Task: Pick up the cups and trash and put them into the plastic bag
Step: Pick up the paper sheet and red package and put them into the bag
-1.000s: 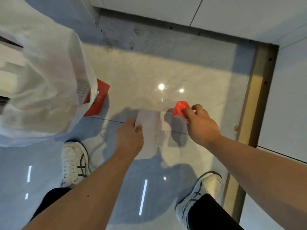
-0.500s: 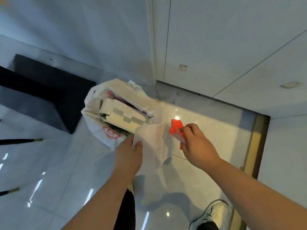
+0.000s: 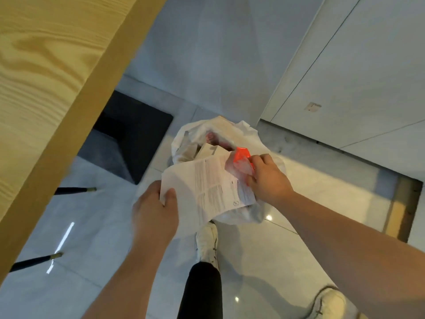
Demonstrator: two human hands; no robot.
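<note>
Over the open plastic bag [image 3: 249,134] on the floor, head view: my left hand [image 3: 155,218] has its fingers [image 3: 169,199] pinched shut on the near corner of a printed paper sheet [image 3: 207,187], my right hand [image 3: 268,178] is clamped on an orange-red wrapper [image 3: 241,156] with clear film bunched under it. Both pieces sit right above the bag mouth, paper overlapping its near rim.

Change: a second ago both hands were down at the glossy floor tiles picking these up, bag off to the left; half a second ago they were raised beside the bag. Now they are over the opening. Judgement: pickup of these two is done, drop is the step in hand; release both and they should fall in. Sheet is wide and floppy, could catch on the rim or slide off the pile.

Bag already holds white cardboard pieces [image 3: 208,149] and something pink. No cups visible.

Surface and room: pale glossy tile floor [image 3: 92,261] with light glare, wood-grain desk [image 3: 46,77] edge upper left, dark mat [image 3: 128,137] beneath it, two thin dark chair legs [image 3: 73,191], white wall panels [image 3: 345,77]. My white sneakers [image 3: 207,240] stand just behind the bag.
</note>
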